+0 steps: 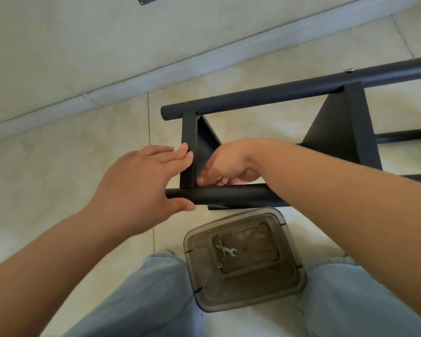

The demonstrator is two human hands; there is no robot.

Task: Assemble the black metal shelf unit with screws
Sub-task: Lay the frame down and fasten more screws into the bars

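From your head camera, the black metal shelf unit (301,98) lies on its side on the tiled floor (58,166), its far tube running toward the wall and baseboard (131,76). Your left hand (141,181) grips the end of the unit's near tube (229,194): thumb under the tube, fingers lying straight against the end shelf panel (188,142). Your right hand (229,164) reaches inside the unit just beyond that near tube, fingers curled at the joint with the panel; whether they pinch a screw you cannot tell. On your side of the unit, between your jeans-clad knees (144,288), sits a smoky clear plastic container (243,263) holding a small wrench (229,250) and a washer (219,265).
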